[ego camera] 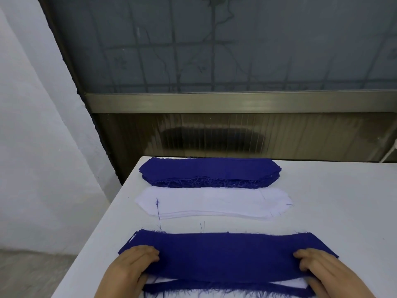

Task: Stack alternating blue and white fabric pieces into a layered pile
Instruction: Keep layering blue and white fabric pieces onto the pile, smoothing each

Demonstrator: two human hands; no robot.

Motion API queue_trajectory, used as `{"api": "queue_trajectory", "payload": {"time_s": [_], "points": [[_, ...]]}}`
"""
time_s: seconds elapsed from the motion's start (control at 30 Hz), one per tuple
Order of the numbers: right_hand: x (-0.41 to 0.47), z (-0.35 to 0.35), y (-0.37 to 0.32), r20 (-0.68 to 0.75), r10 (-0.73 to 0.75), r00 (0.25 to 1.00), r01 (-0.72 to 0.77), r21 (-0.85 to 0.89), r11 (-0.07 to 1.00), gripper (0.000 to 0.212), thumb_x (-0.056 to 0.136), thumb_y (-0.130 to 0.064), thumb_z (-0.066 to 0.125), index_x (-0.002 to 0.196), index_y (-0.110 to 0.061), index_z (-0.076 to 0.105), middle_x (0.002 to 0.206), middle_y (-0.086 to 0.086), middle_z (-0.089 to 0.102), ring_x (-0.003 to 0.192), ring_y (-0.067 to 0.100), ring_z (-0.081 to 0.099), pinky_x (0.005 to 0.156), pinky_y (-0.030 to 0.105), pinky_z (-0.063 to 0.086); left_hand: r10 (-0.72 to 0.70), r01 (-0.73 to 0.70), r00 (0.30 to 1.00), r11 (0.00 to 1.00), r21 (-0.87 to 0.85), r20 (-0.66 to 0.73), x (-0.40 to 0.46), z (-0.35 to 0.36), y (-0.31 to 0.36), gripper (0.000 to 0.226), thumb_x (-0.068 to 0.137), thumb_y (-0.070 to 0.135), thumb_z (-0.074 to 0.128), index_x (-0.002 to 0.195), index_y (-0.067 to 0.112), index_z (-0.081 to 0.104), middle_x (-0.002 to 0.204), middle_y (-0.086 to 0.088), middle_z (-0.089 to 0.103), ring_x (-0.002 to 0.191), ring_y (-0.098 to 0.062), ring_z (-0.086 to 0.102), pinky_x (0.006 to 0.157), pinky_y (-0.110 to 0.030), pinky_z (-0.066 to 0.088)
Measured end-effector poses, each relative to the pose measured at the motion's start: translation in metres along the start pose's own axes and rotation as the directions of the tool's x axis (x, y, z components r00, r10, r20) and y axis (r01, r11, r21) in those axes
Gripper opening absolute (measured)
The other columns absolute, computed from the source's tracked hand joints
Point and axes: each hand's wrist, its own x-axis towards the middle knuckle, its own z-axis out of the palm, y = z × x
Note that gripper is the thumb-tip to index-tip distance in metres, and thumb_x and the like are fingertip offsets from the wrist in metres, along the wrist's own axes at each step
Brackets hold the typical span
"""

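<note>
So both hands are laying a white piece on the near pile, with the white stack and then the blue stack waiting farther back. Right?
Not quite. The head view shows both hands, left hand and right hand, laying a blue piece on the near pile, not a white one. The rest holds: the white stack lies behind it, then the blue stack.

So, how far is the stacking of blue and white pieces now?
Done: a layered pile lies at the near table edge, white showing between blue layers. In hand: the left hand and right hand hold the ends of a blue piece over that pile. Left: the blue stack and the white stack behind still hold several pieces each.
</note>
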Motion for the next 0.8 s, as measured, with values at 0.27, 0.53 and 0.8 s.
{"api": "queue_trajectory", "payload": {"time_s": [0.27,0.53,0.8], "points": [[0.004,-0.002,0.008,0.073,-0.076,0.994,0.075,0.02,0.997,0.039,0.099,-0.053,0.024,0.083,-0.036,0.055,0.108,-0.019,0.053,0.101,-0.009,0.046,0.091,0.003,0.029,-0.019,0.016,0.999,0.997,-0.074,-0.047,-0.006,0.001,-0.011,0.038,0.064,0.019,0.04,0.075,0.024,0.077,0.096,0.017,0.069,0.099,0.006,0.055,0.094,-0.002,0.035],[0.001,0.0,0.052,0.051,0.055,0.997,-0.047,-0.154,0.987,0.027,0.078,-0.03,0.061,0.052,-0.022,0.055,0.071,-0.018,0.046,0.059,0.001,0.039,0.06,0.019,0.035,-0.19,0.215,0.942,0.975,0.063,-0.275,0.0,0.006,-0.026,0.058,0.095,0.05,0.031,0.055,0.022,0.061,0.063,0.016,0.059,0.062,0.0,0.05,0.053,-0.014,0.039],[0.085,0.029,0.051,0.164,0.178,0.97,-0.184,0.019,0.983,0.015,0.085,-0.018,0.068,0.079,-0.03,0.059,0.081,-0.02,0.055,0.072,0.002,0.053,0.062,0.02,0.045,-0.264,0.273,0.955,0.961,0.047,-0.136,0.099,0.028,0.016,0.014,0.082,0.02,0.067,0.068,0.021,0.063,0.071,0.011,0.058,0.065,-0.008,0.051,0.06,-0.026,0.048]]}}
